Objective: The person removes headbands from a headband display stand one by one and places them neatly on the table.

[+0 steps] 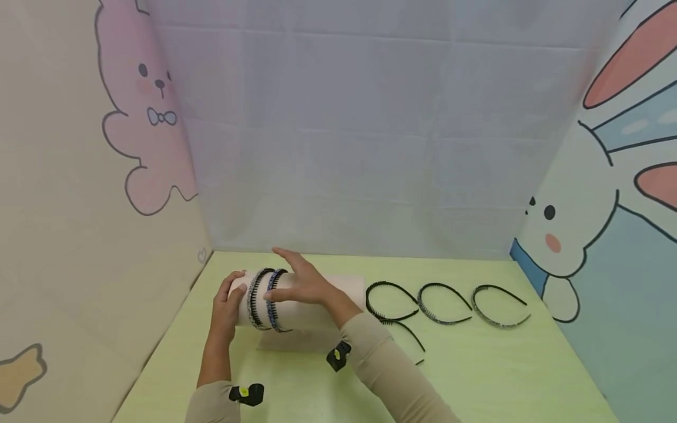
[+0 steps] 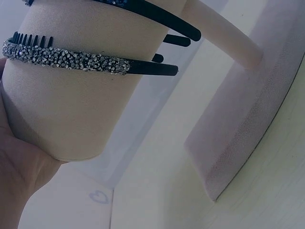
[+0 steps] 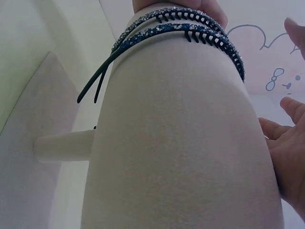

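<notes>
A pale padded cylinder [image 1: 307, 317] lies sideways on a stand with a flat base [image 2: 238, 119]. Around its left part sit two toothed headbands, side by side: a silver glittery headband [image 2: 81, 61] nearer the end and a blue glittery headband [image 1: 272, 308]. My left hand [image 1: 226, 308] grips the cylinder's left end, thumb on the near side. My right hand [image 1: 304, 286] is over the cylinder with fingers spread, its thumb tip at the blue headband; whether it presses the band I cannot tell. In the right wrist view, both headbands' tips hang below the cylinder.
Right of the stand, several black toothed headbands lie on the yellow-green table [image 1: 476, 376]. A glittery headband [image 1: 502, 325] is farthest right. One nearer headband [image 1: 412, 332] is partly hidden by my right sleeve [image 1: 391, 370]. Printed walls enclose the table's back and sides.
</notes>
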`<act>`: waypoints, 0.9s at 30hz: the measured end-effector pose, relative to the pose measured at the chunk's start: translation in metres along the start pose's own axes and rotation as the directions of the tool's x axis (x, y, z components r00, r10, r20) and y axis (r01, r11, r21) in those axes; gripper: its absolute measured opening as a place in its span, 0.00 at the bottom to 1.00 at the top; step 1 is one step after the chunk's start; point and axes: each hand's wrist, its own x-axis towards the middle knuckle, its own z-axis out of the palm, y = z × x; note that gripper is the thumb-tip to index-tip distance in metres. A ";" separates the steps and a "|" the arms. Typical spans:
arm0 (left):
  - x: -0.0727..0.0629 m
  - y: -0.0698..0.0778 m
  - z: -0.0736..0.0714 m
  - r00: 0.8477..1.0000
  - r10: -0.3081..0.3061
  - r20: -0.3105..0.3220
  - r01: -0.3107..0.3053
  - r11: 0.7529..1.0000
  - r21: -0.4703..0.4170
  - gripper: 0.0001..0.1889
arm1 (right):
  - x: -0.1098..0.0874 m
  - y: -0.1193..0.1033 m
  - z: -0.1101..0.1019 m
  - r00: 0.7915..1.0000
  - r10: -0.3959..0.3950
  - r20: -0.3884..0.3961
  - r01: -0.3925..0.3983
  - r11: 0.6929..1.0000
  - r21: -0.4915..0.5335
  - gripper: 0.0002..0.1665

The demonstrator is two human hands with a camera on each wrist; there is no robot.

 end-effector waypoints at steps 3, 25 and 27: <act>0.003 -0.005 -0.002 1.000 -0.001 -0.003 0.001 1.000 -0.003 0.16 | 0.004 -0.001 0.003 1.000 0.021 0.013 -0.020 0.998 -0.059 0.56; 0.002 -0.008 0.001 1.000 -0.010 -0.007 0.010 1.000 -0.008 0.16 | 0.010 -0.005 0.019 0.987 0.136 0.085 -0.063 0.813 -0.580 0.59; 0.002 -0.008 0.001 1.000 -0.004 -0.014 0.004 1.000 -0.003 0.16 | 0.010 -0.007 0.021 0.986 0.141 0.085 -0.062 0.797 -0.601 0.57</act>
